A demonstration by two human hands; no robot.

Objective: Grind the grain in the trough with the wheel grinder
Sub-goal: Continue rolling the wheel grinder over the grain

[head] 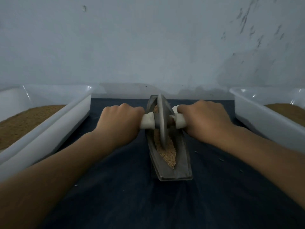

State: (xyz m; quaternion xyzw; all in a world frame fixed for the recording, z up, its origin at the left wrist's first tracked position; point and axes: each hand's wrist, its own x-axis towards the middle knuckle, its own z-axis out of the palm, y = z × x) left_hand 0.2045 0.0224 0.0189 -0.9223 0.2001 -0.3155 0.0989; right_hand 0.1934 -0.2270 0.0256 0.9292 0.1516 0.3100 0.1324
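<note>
Two bare forearms reach forward on my feed, over a dark cloth. Between them lies the metal trough, pale grain in its near half. Midway along the trough, the wheel grinder stands upright in the grain. The left hand is curled tight round its white handle; the right hand clasps the opposite end. A left tray and right tray of brown meal flank the trough.
</note>
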